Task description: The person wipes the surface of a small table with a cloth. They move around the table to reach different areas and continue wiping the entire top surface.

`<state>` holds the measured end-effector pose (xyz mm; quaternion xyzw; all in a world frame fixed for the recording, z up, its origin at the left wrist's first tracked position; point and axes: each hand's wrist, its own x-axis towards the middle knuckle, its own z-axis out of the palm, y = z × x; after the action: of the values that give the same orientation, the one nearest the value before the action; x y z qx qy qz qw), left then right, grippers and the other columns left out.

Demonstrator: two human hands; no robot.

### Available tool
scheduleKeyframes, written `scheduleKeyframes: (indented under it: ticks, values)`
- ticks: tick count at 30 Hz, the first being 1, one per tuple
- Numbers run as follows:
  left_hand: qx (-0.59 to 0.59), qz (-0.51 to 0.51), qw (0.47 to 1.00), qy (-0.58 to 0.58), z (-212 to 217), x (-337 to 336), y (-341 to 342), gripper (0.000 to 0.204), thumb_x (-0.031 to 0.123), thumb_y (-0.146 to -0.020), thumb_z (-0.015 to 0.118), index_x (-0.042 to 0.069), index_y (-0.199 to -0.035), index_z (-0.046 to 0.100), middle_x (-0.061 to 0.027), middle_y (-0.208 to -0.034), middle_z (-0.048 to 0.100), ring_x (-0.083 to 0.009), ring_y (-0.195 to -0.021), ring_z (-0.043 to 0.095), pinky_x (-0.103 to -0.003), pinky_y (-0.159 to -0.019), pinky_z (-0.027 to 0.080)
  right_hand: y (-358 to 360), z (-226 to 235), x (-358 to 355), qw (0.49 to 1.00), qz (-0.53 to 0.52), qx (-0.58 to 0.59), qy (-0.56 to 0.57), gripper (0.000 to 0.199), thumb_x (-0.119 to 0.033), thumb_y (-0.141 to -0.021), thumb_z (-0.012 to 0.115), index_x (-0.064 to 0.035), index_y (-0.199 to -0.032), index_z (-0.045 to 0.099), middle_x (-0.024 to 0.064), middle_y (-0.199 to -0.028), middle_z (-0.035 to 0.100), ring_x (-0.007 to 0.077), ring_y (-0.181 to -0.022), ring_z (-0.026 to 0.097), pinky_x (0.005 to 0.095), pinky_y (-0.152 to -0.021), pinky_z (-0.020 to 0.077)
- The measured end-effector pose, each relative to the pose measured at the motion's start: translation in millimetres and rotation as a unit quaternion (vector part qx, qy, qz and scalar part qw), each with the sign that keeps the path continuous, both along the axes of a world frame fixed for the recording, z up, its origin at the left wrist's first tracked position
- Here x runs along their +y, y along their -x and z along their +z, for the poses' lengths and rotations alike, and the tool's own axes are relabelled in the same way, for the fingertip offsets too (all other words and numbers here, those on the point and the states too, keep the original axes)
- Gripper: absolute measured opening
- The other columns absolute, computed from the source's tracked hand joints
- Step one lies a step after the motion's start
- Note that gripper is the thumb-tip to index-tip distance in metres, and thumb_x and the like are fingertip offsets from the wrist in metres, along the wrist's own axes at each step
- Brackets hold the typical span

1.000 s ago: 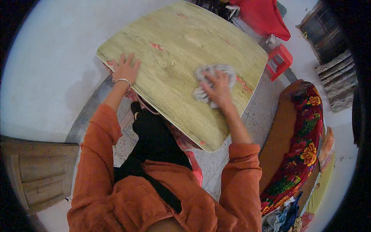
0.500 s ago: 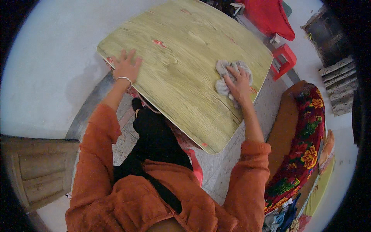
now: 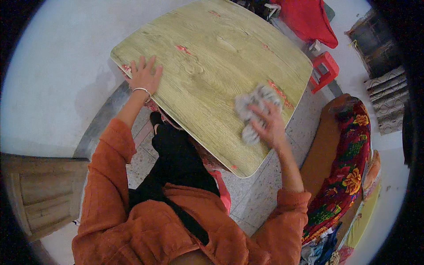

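Note:
A table with a yellowish wood-grain top (image 3: 207, 75) and scattered red worn patches fills the middle of the view. My left hand (image 3: 145, 78) lies flat on its left edge, fingers spread, with a bracelet at the wrist. Toward the right side of the tabletop, my right hand (image 3: 269, 123) presses on a crumpled white and grey cloth (image 3: 247, 106), holding it against the surface. Slight blur covers the right hand and cloth. Part of the cloth is hidden under the palm.
A red plastic stool (image 3: 324, 70) stands beyond the table's right corner, near a red cloth (image 3: 307, 20). At right is a brown piece of furniture draped with a floral red cover (image 3: 351, 168). A wooden cabinet (image 3: 46, 194) sits at left, and a pink-red seat edge (image 3: 222, 190) shows below the table.
My right hand and the cloth have slid nearer to me and slightly left across the tabletop, uncovering a red patch near the right edge. My left hand stays in place.

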<state>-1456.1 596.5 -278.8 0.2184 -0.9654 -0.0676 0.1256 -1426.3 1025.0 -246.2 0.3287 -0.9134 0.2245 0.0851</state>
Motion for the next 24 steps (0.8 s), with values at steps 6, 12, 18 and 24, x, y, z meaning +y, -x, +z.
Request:
scheduleKeyframes:
  ticks: [6, 12, 18, 24]
  values:
    - [0.001, -0.004, 0.999, -0.035, 3.8, 7.5, 5.1, 0.056, 0.057, -0.088, 0.042, 0.037, -0.14, 0.036, -0.0045, -0.152, 0.024, -0.0387, -0.138, 0.017, -0.067, -0.102, 0.025, 100.3, -21.5, -35.0, 0.991, -0.101, 0.082, 0.04, 0.042, -0.035, -0.08, 0.066, -0.018, -0.118, 0.063, 0.0231, -0.129, 0.047, 0.0418, -0.119, 0.041, 0.0496, -0.102, 0.0319]
    - [0.033, -0.042, 0.998, 0.023, -25.9, -23.0, 11.8, 0.055, 0.053, -0.089, 0.045, 0.032, -0.139, 0.039, -0.0102, -0.149, 0.029, -0.0412, -0.137, 0.019, -0.051, -0.11, 0.024, -6.7, 4.8, -104.4, 0.99, 0.136, 0.025, 0.0, 0.043, -0.03, -0.082, 0.066, -0.0219, -0.124, 0.059, 0.0162, -0.135, 0.044, 0.0395, -0.124, 0.039, 0.0487, -0.106, 0.0307]
    - [0.028, -0.022, 0.999, -0.01, 0.7, -1.8, -3.3, 0.055, 0.052, -0.089, 0.046, 0.03, -0.139, 0.04, -0.0136, -0.148, 0.031, -0.0437, -0.136, 0.02, -0.052, -0.11, 0.022, -15.0, 11.7, -22.8, 0.994, 0.083, 0.055, -0.038, 0.041, -0.034, -0.081, 0.065, -0.0218, -0.12, 0.062, 0.0157, -0.131, 0.05, 0.04, -0.116, 0.046, 0.0491, -0.1, 0.0365]
    - [0.024, -0.017, 0.999, -0.039, 11.4, 11.1, 0.9, 0.056, 0.053, -0.089, 0.045, 0.03, -0.14, 0.038, -0.0119, -0.148, 0.03, -0.044, -0.136, 0.018, -0.053, -0.11, 0.022, 93.8, -9.4, -28.7, 0.992, -0.096, 0.079, 0.036, 0.042, -0.034, -0.081, 0.065, -0.018, -0.12, 0.062, 0.0208, -0.128, 0.05, 0.0407, -0.117, 0.044, 0.0481, -0.1, 0.0349]
